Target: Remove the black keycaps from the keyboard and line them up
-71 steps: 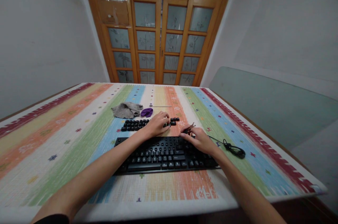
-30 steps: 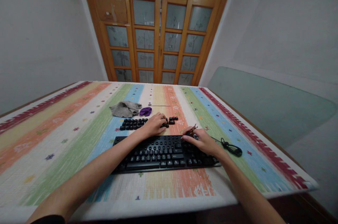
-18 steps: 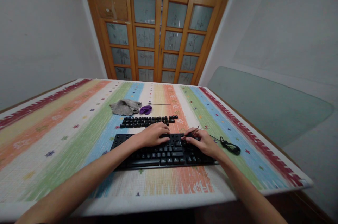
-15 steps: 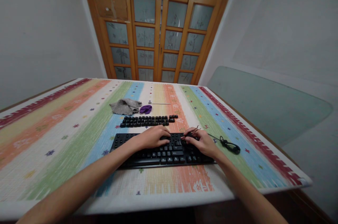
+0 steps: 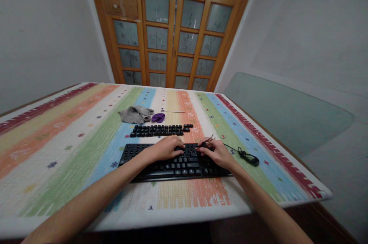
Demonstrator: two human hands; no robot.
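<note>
A black keyboard (image 5: 163,177) lies on the striped cloth in front of me. Rows of bare switches show at its upper left, while keycaps sit on its lower and right parts. My left hand (image 5: 169,147) rests on the keyboard's upper middle, its fingers bent down and thumb close to them, gripping it. Over the upper right part, my right hand (image 5: 217,152) pinches a thin reddish-brown tool (image 5: 211,138) whose slender ends stick up past the fingers. Its working end is hidden by the hand. Loose black keycaps (image 5: 156,130) stand in rows just behind the keyboard.
A crumpled grey cloth (image 5: 135,114) and a purple cloth bundle (image 5: 158,117) lie behind the keycaps. Beside them is a thin rod (image 5: 174,112). A coiled black cable (image 5: 248,158) lies right of the keyboard. The table's front edge (image 5: 149,223) is close to me.
The view has shifted slightly. Both hands stay at nearly the same spots on the keyboard, with the tool still in my right hand.
</note>
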